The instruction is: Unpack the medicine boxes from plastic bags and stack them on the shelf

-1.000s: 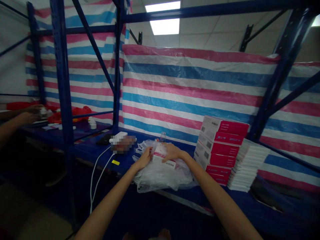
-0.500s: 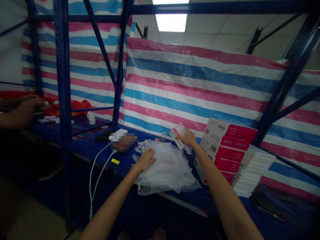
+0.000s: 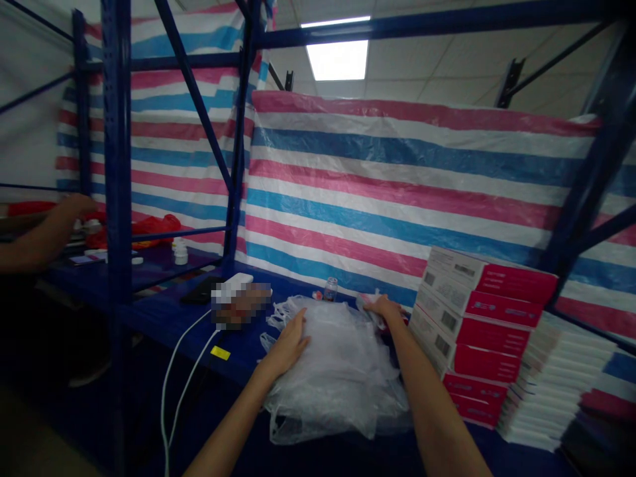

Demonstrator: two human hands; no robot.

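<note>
My left hand lies on the left side of a pile of clear plastic bags, its fingers stretched out. Behind the pile's right corner, my right hand has its fingers closed over a small box in a clear plastic bag. Most of that box is hidden by the hand and the pile. A small clear glass jar stands just behind the bags, and a small red and white item lies beside it.
Red and white boxes are stacked to the right, next to a pile of thin white boxes. To the left lie a white charger with cables and a dark phone-like object. Another person's arm is beyond the blue post.
My right hand has lowered the bagged box toward the tabletop behind the bag pile. My left hand stays on the bags. The view has tilted up slightly.
</note>
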